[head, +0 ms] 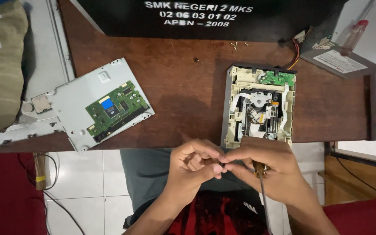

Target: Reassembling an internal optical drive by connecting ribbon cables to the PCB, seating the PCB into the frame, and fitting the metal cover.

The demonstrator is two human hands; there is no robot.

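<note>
Both hands met just off the tabletop [188, 104] edge: the left hand [194, 167] had its fingers pinched on a tiny dark part (too small to identify), while the right hand [268, 167] gripped a screwdriver [262, 187], beside the opened disc drive [260, 109].

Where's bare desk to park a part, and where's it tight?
Widest free patch: brown desk between the metal cover with the green board and the opened drive. A narrower strip lies right of the drive. Tight: the front edge, where left hand and right hand meet; loose screws dot the top.
</note>
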